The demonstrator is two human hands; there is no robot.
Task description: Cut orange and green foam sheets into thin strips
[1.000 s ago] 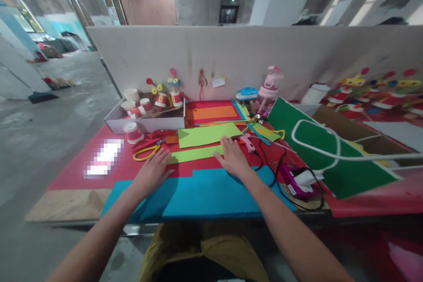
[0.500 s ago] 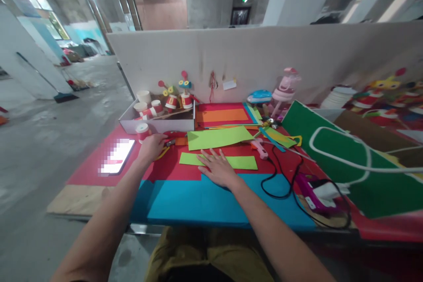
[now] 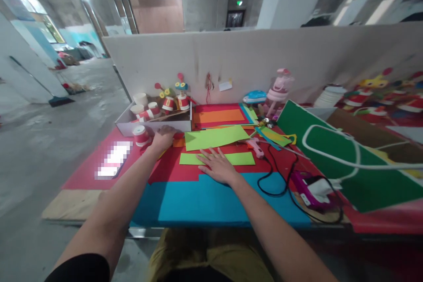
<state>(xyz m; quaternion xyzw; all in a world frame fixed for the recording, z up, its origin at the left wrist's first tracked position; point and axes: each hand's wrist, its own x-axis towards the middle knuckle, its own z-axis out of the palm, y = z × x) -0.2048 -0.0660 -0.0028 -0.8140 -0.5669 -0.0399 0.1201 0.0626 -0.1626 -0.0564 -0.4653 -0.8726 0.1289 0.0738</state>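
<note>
My right hand (image 3: 218, 166) lies flat with its fingers spread, pressing on a narrow light-green paper strip (image 3: 243, 159). Just beyond it is a wider light-green paper sheet (image 3: 216, 137). My left hand (image 3: 163, 138) reaches in low over the red table covering, beside an orange paper piece (image 3: 179, 142) and in front of the white box. Its fingertips are blurred and partly hidden, so I cannot see what they hold, if anything. A bit of yellow shows below that hand. A red-and-white paper cup (image 3: 141, 135) stands just left of it.
A white box (image 3: 158, 126) holds cups and cup figures. On the left lies a phone (image 3: 114, 160). To the right are a pink glue gun (image 3: 256, 147) with a black cord, a purple power strip (image 3: 310, 191), a green board (image 3: 346, 163) and a white cable. Blue paper (image 3: 198, 202) covers the front edge.
My left hand has moved right and slightly forward, now covering the metal tool with yellow handles that showed beside it. My right hand stays on the strip. The view has shifted slightly.
</note>
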